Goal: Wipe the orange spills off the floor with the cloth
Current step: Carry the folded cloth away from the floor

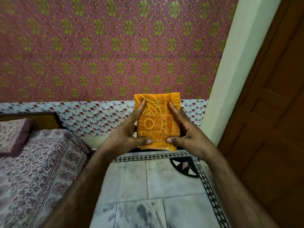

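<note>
A folded orange cloth (157,122) with a paler woven pattern is held up in front of me, above the floor. My left hand (126,134) grips its left edge, thumb pressed on the lower front. My right hand (185,134) grips the right edge the same way, thumb on the lower front. Below lies the pale marble floor (164,186) with grey smudges near the bottom of the view. No orange spill shows on the visible floor.
A bed (37,170) with a patterned cover and a pillow (13,134) fills the left. A wooden door (271,112) stands at the right beside a pale pillar (225,79). Patterned wallpaper (107,46) covers the wall ahead. The floor has a black-and-white tile border (209,186).
</note>
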`<action>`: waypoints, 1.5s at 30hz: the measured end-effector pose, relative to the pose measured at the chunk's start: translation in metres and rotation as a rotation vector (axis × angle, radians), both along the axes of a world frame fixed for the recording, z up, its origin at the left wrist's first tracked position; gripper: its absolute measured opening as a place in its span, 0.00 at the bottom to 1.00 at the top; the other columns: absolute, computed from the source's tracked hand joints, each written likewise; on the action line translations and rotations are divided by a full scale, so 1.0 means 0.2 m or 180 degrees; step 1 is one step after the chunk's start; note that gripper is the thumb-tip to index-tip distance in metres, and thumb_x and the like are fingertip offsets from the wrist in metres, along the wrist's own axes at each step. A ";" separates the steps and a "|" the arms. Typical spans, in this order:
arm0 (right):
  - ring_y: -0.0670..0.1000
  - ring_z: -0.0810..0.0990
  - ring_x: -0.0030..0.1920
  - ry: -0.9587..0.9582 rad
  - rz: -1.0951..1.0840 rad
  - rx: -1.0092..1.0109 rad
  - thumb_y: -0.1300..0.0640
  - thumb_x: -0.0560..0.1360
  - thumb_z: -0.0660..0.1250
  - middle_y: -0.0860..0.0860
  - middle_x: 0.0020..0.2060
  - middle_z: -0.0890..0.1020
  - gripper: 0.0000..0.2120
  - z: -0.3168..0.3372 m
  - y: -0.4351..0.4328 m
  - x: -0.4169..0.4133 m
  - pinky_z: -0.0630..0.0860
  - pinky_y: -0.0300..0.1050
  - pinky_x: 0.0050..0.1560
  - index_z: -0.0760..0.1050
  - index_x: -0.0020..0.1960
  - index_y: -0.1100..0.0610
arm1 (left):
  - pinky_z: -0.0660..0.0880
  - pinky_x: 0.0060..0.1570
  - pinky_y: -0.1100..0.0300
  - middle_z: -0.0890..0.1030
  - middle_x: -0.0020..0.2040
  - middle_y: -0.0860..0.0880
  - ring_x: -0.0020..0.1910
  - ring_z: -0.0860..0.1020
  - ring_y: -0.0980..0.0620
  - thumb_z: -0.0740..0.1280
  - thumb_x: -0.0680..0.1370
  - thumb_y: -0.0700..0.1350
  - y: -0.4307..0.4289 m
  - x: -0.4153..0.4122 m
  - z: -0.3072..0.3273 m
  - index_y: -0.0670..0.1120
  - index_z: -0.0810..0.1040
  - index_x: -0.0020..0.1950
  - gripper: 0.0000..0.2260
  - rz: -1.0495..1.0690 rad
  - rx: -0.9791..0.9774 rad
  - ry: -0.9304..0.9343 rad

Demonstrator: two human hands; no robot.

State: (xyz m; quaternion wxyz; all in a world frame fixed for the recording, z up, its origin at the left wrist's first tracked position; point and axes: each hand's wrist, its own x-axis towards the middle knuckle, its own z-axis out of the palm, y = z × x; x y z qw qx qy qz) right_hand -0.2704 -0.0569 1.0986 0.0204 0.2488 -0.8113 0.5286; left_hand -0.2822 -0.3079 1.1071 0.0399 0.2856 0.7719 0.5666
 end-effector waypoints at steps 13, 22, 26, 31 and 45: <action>0.37 0.56 0.78 0.0067 -0.0047 0.0071 0.65 0.75 0.74 0.35 0.80 0.52 0.49 0.08 -0.04 0.73 0.72 0.36 0.68 0.50 0.79 0.31 | 0.81 0.58 0.48 0.54 0.81 0.62 0.73 0.70 0.55 0.77 0.71 0.40 -0.05 0.70 0.07 0.60 0.47 0.82 0.51 -0.0110 0.0066 0.0169; 0.41 0.54 0.80 0.0036 0.0035 0.0027 0.66 0.76 0.73 0.36 0.80 0.52 0.49 0.07 0.17 1.22 0.69 0.55 0.75 0.50 0.79 0.32 | 0.81 0.57 0.51 0.56 0.81 0.62 0.71 0.73 0.57 0.77 0.71 0.39 0.16 1.23 0.04 0.59 0.48 0.82 0.50 -0.0051 0.0166 0.0191; 0.44 0.52 0.81 0.0013 0.0082 0.0013 0.68 0.75 0.73 0.39 0.81 0.51 0.49 0.03 0.27 1.48 0.68 0.60 0.75 0.51 0.80 0.32 | 0.81 0.57 0.51 0.57 0.80 0.62 0.70 0.75 0.56 0.76 0.71 0.40 0.27 1.51 -0.01 0.62 0.49 0.81 0.50 -0.0010 0.0282 0.0084; 0.42 0.58 0.79 -0.0076 0.0146 -0.0086 0.70 0.75 0.72 0.37 0.80 0.55 0.49 0.00 0.36 1.79 0.72 0.55 0.73 0.51 0.81 0.36 | 0.80 0.58 0.53 0.55 0.81 0.62 0.72 0.72 0.57 0.77 0.72 0.39 0.36 1.82 -0.04 0.63 0.49 0.81 0.49 0.0006 0.0206 0.0119; 0.41 0.48 0.81 0.0044 0.0047 0.0126 0.70 0.77 0.69 0.34 0.80 0.49 0.49 0.02 0.29 2.36 0.62 0.58 0.79 0.49 0.80 0.32 | 0.80 0.59 0.52 0.54 0.80 0.64 0.73 0.71 0.57 0.77 0.69 0.38 0.30 2.37 -0.02 0.67 0.49 0.78 0.51 0.0023 0.0247 0.0079</action>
